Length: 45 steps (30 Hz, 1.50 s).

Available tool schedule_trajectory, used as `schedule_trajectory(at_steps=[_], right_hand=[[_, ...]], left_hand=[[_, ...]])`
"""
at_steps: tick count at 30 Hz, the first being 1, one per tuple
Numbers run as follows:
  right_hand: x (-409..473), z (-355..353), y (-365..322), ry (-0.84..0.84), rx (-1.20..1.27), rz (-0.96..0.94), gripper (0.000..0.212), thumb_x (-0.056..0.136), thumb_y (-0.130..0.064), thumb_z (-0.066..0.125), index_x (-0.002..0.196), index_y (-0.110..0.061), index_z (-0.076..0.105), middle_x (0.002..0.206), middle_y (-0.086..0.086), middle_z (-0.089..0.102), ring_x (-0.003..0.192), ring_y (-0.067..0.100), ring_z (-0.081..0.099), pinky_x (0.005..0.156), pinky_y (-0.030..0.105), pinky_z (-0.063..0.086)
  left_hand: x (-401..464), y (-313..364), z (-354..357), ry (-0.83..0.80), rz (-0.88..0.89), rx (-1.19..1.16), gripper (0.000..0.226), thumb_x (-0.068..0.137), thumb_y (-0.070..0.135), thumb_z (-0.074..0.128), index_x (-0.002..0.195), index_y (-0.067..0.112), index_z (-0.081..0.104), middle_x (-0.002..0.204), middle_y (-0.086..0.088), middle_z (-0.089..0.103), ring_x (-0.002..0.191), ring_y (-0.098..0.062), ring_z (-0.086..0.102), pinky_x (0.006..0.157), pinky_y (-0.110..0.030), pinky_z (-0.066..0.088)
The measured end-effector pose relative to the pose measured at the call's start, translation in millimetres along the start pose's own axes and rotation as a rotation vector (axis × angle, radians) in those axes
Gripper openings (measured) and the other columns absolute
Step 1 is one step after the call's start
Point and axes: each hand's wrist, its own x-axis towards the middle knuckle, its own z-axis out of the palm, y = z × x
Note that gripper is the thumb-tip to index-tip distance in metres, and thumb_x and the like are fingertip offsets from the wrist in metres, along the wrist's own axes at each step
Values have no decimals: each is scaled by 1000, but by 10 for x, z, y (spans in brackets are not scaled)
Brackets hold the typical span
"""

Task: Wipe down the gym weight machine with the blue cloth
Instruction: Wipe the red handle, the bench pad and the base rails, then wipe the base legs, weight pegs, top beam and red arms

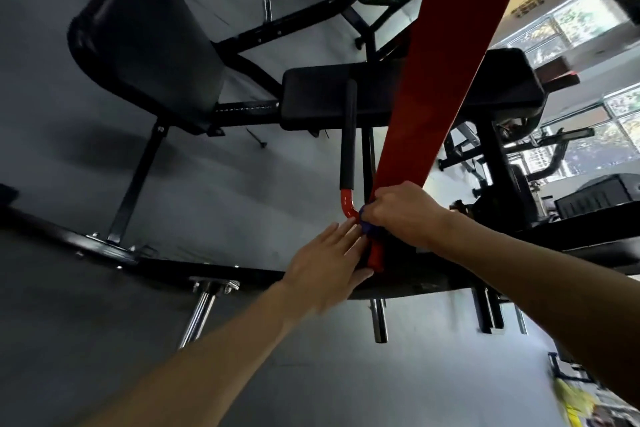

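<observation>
Two hands meet at centre frame. Right hand (401, 215) is fisted around the blue cloth (367, 228), pressing it to the red bar (429, 87) of the weight machine. Left hand (329, 260) lies flat, fingers together, just beside. Black seat pad (145, 42) sits upper left.

The room was dim, lit mainly by bright daylight from overexposed glass windows (571, 24) at right. The smooth grey floor (86, 156) held soft shadows. Wide-angle distortion bent the edges, and motion blur softened the lower right corner.
</observation>
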Motion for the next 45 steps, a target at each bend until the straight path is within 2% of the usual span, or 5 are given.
schedule_trajectory(at_steps=[9, 15, 24, 40, 45], right_hand=[[-269, -88, 71, 112, -76, -49, 21, 72, -21, 84, 84, -21, 67, 80, -6, 67, 76, 19, 57, 52, 27, 36], [674, 120, -448, -98, -184, 28, 28, 98, -24, 58, 121, -9, 65, 116, 10, 65, 110, 29, 53, 98, 42, 41], [774, 313, -211, -150, -185, -67, 16, 66, -14, 84, 66, -16, 68, 62, 6, 61, 67, 28, 60, 66, 39, 52], [941, 260, -69, -264, -278, -172, 11, 99, -26, 57, 105, -21, 65, 97, 4, 69, 92, 26, 65, 85, 39, 50], [637, -57, -40, -237, 218, -128, 21, 98, -29, 59, 116, -26, 69, 107, -7, 72, 101, 14, 66, 78, 25, 48]], left_hand=[[-73, -375, 1, -171, -44, 126, 72, 106, 56, 11, 161, 11, -1, 169, -7, -8, 154, -21, -18, 127, -42, -4], [2, -756, 263, -143, -64, 127, 70, 108, 51, 15, 161, 9, -3, 169, -8, -11, 154, -22, -19, 126, -40, -9], [254, -956, 512, -64, 2, 49, 67, 110, 44, 20, 160, 12, -10, 168, -5, -17, 153, -20, -21, 124, -36, -14], [238, -961, 324, -100, 17, -18, 69, 108, 49, 21, 161, 15, -7, 168, -1, -14, 154, -18, -19, 127, -37, -7], [42, -819, 314, -135, 15, -45, 69, 108, 50, 21, 161, 16, -7, 169, 0, -11, 154, -16, -18, 127, -36, -6]])
